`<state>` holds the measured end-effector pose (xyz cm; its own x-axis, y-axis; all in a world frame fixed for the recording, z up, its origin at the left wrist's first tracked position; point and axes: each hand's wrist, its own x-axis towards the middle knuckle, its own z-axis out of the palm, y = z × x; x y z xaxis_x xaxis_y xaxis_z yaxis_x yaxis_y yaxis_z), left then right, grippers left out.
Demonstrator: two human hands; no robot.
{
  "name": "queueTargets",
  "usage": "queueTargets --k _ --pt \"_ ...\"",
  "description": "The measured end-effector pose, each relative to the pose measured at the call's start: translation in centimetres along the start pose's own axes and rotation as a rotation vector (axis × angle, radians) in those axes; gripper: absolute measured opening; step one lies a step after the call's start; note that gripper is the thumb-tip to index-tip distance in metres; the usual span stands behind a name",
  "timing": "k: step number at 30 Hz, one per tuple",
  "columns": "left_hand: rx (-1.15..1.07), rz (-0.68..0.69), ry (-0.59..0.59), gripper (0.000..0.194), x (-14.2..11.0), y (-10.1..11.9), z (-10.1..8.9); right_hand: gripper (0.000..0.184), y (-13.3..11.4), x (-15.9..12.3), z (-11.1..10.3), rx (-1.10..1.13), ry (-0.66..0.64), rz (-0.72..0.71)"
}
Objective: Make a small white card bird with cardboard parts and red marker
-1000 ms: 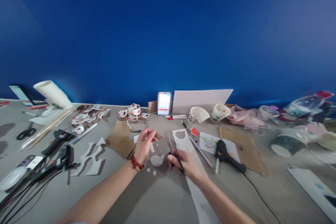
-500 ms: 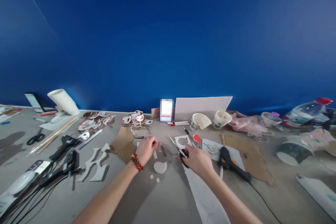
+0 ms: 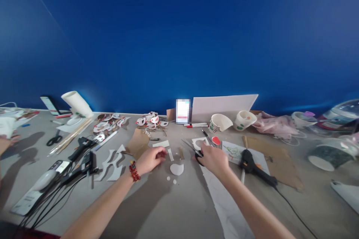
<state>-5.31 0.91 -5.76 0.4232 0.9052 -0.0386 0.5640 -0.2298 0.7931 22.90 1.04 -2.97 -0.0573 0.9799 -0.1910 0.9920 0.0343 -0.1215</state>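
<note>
My right hand grips black-handled scissors, their blades pointing up and left over the table. Close by the blades is a cut white paper sheet that runs under my right forearm. My left hand, wearing a red bead bracelet, rests at the table with loosely curled fingers; I see nothing in them. Right of its fingertips lie a small white strip and a brown strip. A rounded white paper piece and two small white discs lie nearer me.
Glue guns lie at left and right, with trailing cables. White cutouts and painted bird-like pieces sit on the left. Paper cups and a propped white board stand behind. Another person's hand shows at far left.
My left hand has drawn back leftward from the small strips, uncovering a white strip behind it. The scissors stay in my right hand. The view has shifted, and another person's hand appears at far left.
</note>
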Motion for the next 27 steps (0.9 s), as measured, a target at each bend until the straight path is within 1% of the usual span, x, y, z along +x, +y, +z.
queueTargets --k 2,4,6,8,9,12,15,18,21,24,27 --pt "0.140 0.026 -0.011 0.014 -0.4 0.4 0.4 0.035 -0.2 0.2 -0.2 -0.027 -0.018 -0.030" --pt "0.289 0.066 0.009 0.016 -0.1 0.7 0.4 0.035 -0.3 0.3 -0.4 -0.045 -0.045 -0.051" --pt "0.460 0.114 0.085 0.021 1.1 0.7 -0.2 0.035 -0.3 0.3 -0.5 -0.045 -0.071 -0.058" --pt "0.680 0.178 0.170 0.027 3.2 0.5 -1.2 0.036 -0.3 0.3 -0.6 -0.041 -0.084 -0.055" --pt "0.715 0.209 0.159 0.027 4.4 0.3 -1.7 0.037 -0.3 0.2 -0.7 -0.042 -0.084 -0.054" --pt "0.776 0.279 0.109 0.024 7.8 -0.3 -2.8 0.037 -0.3 0.0 -0.8 -0.046 -0.078 -0.064" --pt "0.819 0.342 0.048 0.020 9.9 -1.0 -3.2 0.040 -0.3 -0.1 -0.8 -0.040 -0.075 -0.072" --pt "0.834 0.382 -0.002 0.020 10.7 -1.6 -3.2 0.043 -0.2 0.0 -0.4 -0.029 -0.067 -0.045" --pt "0.814 0.390 -0.031 0.021 10.9 -2.0 -3.4 0.041 -0.2 0.1 0.0 -0.011 -0.042 -0.016" --pt "0.754 0.363 -0.034 0.019 11.1 -2.1 -3.5 0.039 -0.1 0.1 0.0 -0.012 -0.025 -0.012" --pt "0.654 0.301 -0.009 0.016 10.9 -1.9 -3.7 0.037 -0.1 0.0 -0.4 -0.013 -0.040 -0.021"
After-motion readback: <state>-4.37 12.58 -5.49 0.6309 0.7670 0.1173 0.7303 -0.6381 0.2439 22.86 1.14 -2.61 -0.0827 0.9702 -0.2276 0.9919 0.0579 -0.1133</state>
